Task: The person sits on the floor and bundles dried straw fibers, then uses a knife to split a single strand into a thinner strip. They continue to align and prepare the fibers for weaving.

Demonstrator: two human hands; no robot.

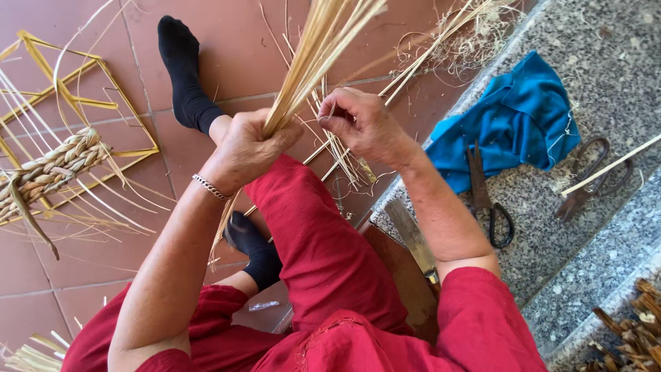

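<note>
Red sleeves and red trousers [323, 255] fill the bottom of the head view, belonging to a person seated with legs stretched over a tiled floor [234, 48], black socks [180, 69] on both feet. The left hand [248, 145], a thin bracelet [210, 187] at its wrist, is clenched tight around a bundle of straw [323, 41] that fans up and away out of the top edge, with loose ends hanging below the fist. The right hand [361, 124] sits just beside it, thumb and forefinger pinched together on what looks like a single stalk at the bundle's edge; the other fingers are curled in. More loose stalks lie on the floor under both hands.

To the left on the floor lies a plaited straw braid [55, 169] across a yellow frame [103, 103]. To the right runs a speckled stone step [606, 62] carrying a blue cloth [516, 117], dark shears [485, 196] and a second rusty pair [592, 176]. A broad blade [412, 234] rests against the person's right thigh.

The risks, as a judgement: if the fist slackens, stalks may slide out and the bundle go uneven; a hard pull could snap the brittle stalk; and the blade so near the thigh and elbow could nick the person when the arm drops.
</note>
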